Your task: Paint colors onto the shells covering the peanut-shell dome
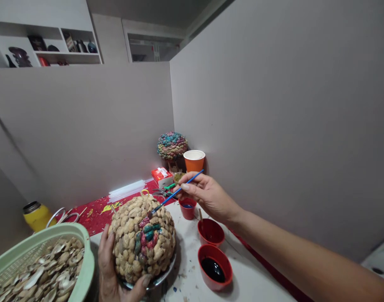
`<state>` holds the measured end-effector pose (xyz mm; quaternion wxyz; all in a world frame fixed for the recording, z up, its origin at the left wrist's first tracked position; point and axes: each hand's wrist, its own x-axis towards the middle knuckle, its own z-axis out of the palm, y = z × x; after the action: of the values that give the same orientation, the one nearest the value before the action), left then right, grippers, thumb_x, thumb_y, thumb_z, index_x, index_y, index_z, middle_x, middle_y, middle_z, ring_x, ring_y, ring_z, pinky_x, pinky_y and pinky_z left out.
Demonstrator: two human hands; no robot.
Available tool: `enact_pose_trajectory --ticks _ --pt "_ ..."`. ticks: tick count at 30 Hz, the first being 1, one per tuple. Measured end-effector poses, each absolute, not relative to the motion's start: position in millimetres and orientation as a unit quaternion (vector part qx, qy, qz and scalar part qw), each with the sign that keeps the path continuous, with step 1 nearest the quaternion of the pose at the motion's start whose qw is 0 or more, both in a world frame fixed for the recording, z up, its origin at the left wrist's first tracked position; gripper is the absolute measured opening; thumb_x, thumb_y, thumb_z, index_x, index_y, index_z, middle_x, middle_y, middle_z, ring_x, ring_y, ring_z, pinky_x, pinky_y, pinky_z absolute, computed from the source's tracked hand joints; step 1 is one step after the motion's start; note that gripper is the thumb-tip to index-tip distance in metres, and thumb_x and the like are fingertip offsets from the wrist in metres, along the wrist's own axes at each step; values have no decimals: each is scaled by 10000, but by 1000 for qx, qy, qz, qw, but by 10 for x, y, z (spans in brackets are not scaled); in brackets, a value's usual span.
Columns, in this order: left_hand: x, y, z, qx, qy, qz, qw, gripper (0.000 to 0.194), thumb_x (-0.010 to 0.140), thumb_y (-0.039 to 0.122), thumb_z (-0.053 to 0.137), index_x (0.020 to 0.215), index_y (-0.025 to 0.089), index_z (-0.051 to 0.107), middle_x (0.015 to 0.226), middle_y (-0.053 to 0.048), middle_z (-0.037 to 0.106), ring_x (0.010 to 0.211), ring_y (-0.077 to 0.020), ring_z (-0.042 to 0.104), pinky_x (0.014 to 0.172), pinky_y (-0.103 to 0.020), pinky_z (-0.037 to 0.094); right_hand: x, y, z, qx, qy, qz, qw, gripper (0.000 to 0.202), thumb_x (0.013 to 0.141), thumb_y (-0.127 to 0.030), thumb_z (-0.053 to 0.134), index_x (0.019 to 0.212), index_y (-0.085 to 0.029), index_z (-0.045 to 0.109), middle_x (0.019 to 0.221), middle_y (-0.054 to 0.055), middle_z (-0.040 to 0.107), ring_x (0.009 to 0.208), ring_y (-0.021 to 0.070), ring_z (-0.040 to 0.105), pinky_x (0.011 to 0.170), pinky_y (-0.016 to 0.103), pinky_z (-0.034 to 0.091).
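A rounded dome covered in peanut shells (126, 241) rests on a shiny metal dish (163, 277). My left hand (110, 274) grips its lower left side, thumb at the front and fingers round the edge. Between the thumb and fingers of my right hand (207, 193) is a thin blue paintbrush (179, 189). Its bristles touch the shells beside a small patch painted red, pink and teal. Most shells are bare tan. Right of the dome stand red cups of dark liquid: a near one (228, 274), a middle one (221, 240) with a stick in it, and a smaller one (188, 213).
A green basket (89, 251) of empty shells stands at left, near a yellow bottle (37, 216). At the back are a painted dome (172, 144), an orange cup (194, 164), a red box (162, 177), pliers (162, 192) and white sticks (127, 191). Grey partitions (273, 117) enclose the table.
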<state>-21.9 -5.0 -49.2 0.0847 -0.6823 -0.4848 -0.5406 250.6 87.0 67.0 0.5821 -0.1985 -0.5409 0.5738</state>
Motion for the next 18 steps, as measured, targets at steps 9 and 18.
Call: enact_pose_trajectory --ticks 9,18 --pt "-209 -63 -470 -686 -486 -535 84 943 788 480 684 1565 271 194 1625 -132 265 1471 -407 282 1146 -665 292 2552 904 647 -203 -546 556 594 228 755 -350 838 860 -196 706 758 2 777 660 115 734 693 236 592" --pt "-226 -69 -463 -693 -484 -529 72 957 782 439 706 1565 271 182 1628 -144 244 1476 -408 270 1142 -667 297 2421 773 725 -218 -530 566 593 280 703 -393 865 809 -198 694 662 -15 757 591 109 713 633 229 586"
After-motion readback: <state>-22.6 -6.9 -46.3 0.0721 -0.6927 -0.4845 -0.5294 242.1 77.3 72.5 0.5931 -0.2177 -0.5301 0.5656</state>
